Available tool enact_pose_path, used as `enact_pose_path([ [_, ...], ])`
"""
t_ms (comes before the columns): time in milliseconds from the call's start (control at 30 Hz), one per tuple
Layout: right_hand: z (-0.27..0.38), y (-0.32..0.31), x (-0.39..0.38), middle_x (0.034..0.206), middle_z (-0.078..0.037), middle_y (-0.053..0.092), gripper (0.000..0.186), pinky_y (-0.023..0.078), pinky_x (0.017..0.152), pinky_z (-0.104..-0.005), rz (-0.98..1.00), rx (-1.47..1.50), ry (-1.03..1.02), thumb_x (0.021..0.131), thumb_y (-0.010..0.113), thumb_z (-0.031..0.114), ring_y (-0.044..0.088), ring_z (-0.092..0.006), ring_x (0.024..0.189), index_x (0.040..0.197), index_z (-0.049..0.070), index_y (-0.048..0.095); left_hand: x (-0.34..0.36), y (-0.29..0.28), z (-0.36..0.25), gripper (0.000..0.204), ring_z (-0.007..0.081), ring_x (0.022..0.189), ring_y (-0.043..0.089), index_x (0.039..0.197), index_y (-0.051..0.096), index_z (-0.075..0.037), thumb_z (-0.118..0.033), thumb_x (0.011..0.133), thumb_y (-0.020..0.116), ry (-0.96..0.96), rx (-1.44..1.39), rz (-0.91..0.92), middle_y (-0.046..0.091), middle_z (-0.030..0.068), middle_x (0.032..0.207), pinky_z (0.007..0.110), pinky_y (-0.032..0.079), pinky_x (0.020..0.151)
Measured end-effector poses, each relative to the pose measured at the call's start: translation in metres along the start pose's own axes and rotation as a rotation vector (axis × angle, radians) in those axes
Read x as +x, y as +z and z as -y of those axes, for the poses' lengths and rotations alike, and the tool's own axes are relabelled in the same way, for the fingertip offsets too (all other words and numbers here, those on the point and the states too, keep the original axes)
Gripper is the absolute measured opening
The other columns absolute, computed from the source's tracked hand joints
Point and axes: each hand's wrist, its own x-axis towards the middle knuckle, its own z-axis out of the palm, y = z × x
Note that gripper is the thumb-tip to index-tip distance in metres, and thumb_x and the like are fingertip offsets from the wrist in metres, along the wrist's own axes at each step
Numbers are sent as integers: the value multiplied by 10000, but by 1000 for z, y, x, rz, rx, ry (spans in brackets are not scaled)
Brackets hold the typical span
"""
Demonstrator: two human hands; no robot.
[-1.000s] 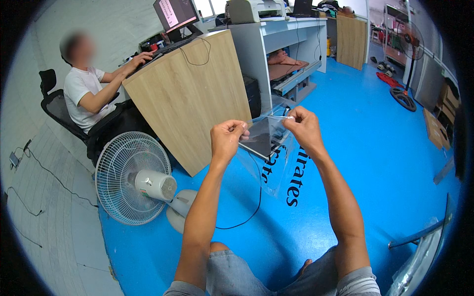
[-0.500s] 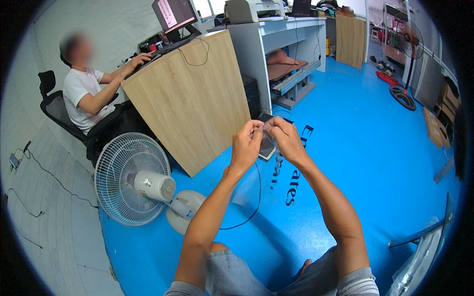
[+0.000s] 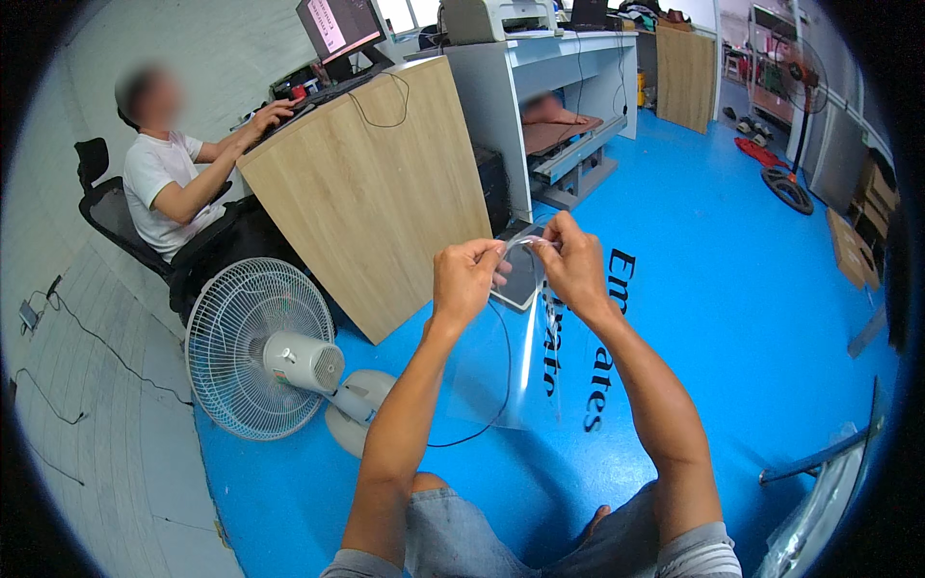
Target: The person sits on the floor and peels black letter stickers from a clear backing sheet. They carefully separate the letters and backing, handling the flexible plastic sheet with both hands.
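Firstly, one film (image 3: pixel 527 371), clear and thin: suspended to the right of the desk (image 3: pixel 371 193), above the blue floor (image 3: pixel 694 250); black lettering is shown toward its right.

Left hand (image 3: pixel 464 281): placed just right of the desk's lower part in view; the film's upper edge is pinched between thumb and forefinger, the other fingers being curled.

Right hand (image 3: pixel 576 270): placed farther right of the desk; the same edge is gripped by thumb and forefinger, and the film is bowed between the two hands.

One dark slab (image 3: pixel 515 289), pale-edged: laid on the floor to the right of the desk, partly seen through the film.

One white fan (image 3: pixel 303 361): stood at the near left of the desk, its round cage tilted.

One monitor (image 3: pixel 342 29): set on top of the desk.

One seated person (image 3: pixel 169 193), in a white shirt: seen left of the desk, with hands rested at its top.

One printer (image 3: pixel 496 21): kept on a bench (image 3: pixel 515 106), beyond the desk to the right.
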Motion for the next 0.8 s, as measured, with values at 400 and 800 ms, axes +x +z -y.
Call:
enact_pose_path([
  [400, -32, -8, 10, 679, -109, 664, 144, 443, 552, -326, -214, 133, 241, 885, 662, 132, 581, -145, 593, 874, -6, 698, 7, -10, 12, 232, 134, 590, 655, 946, 734, 28, -175, 940, 622, -68, -56, -96, 712, 106, 731, 261, 504, 521],
  [800, -23, -16, 9, 855, -60, 667, 142, 470, 657, -290, 56, 358, 292, 913, 599, 74, 583, -135, 710, 947, -42, 675, 7, -19, 12, 192, 138, 609, 644, 931, 728, 43, -112, 881, 625, 21, 142, -116, 703, 110, 719, 279, 503, 572],
])
